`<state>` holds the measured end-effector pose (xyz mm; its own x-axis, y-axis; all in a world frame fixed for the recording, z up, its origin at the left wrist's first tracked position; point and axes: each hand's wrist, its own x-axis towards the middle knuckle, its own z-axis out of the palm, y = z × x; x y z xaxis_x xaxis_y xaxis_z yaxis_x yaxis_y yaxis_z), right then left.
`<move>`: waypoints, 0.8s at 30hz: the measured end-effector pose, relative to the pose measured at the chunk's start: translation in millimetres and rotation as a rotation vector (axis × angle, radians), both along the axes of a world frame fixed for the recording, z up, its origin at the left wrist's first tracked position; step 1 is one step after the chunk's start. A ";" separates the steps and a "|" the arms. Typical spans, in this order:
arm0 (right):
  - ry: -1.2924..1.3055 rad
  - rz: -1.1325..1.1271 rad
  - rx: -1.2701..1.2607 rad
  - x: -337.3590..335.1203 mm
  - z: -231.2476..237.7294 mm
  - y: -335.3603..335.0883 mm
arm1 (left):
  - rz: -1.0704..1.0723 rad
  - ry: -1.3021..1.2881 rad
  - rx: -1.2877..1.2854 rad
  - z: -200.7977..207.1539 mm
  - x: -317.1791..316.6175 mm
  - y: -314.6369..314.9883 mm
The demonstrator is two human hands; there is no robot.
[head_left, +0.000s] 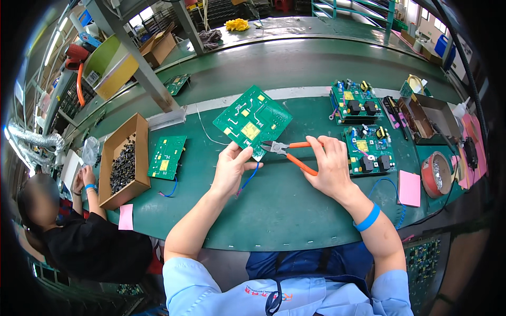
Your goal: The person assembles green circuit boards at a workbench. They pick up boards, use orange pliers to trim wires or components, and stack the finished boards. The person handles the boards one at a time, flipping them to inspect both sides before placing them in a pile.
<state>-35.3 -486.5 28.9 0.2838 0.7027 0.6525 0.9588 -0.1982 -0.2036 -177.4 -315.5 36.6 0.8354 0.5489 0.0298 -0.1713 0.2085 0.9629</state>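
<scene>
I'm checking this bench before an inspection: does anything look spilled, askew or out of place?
Nothing stands out. The small black parts lie inside the cardboard box. The raised circuit board slants, but the left hand is holding it near a corner, with pliers in the right hand.

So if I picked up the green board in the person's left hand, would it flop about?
Probably not: the green board looks stiff, because it's flat though the left hand pinches it near one corner. It's likely light too, since fingertips seem enough to hold it. The blue wire below it might dangle, as it looks thin and bendy.
</scene>
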 end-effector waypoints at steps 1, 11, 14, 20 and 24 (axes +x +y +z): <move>-0.004 -0.003 0.003 -0.6 -0.5 0.6 | 0.006 0.004 -0.004 2.1 -0.4 -1.9; 0.016 -0.003 -0.100 1.8 -6.4 -0.9 | -0.022 -0.004 -0.013 -3.7 1.7 1.3; 0.087 0.007 -0.167 -1.8 -5.3 -3.6 | -0.015 0.029 -0.003 -6.6 1.8 1.6; 0.149 0.020 -0.210 -2.9 -5.0 -5.5 | -0.019 0.037 0.007 -8.7 1.6 2.7; 0.113 0.091 -0.026 4.3 -7.5 -4.1 | -0.026 0.017 -0.020 -5.3 4.1 4.4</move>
<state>-30.9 -490.6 21.4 0.2890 0.7450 0.6012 0.9443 -0.1183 -0.3072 -173.3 -311.0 31.3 0.8495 0.5276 0.0043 -0.1489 0.2320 0.9613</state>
